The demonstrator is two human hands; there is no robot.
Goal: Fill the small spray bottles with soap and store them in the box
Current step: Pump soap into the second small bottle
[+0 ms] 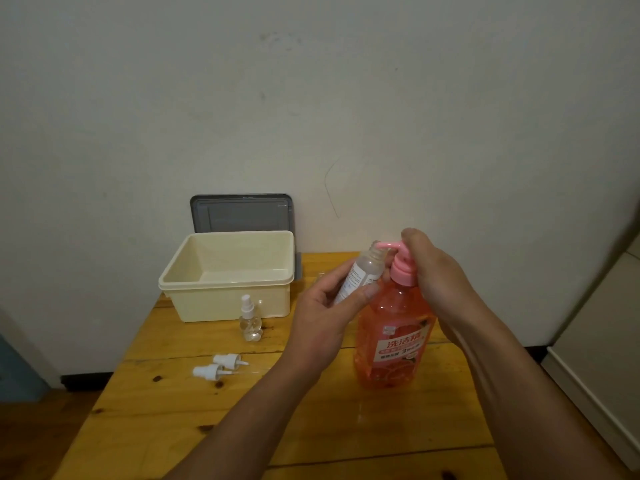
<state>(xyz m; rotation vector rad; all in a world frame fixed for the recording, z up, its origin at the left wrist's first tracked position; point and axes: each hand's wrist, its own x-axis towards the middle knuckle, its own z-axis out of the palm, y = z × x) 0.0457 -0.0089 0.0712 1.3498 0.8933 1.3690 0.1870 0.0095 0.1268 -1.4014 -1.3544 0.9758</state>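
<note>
My left hand [329,317] grips a small clear bottle [360,273] with no cap, tilted so its open neck sits under the pink pump spout [386,244]. My right hand [433,268] rests on top of the pump of the big orange soap bottle [391,337], fingers curled over the pump head. A second small clear spray bottle [250,320] stands capped in front of the cream box [225,275], which has nothing visible inside. Two loose white spray caps [218,366] lie on the wooden table [242,420].
A grey lid [242,213] leans against the wall behind the box. The table's left edge drops to a wooden floor [34,438]. A white cabinet [602,341] stands at the right.
</note>
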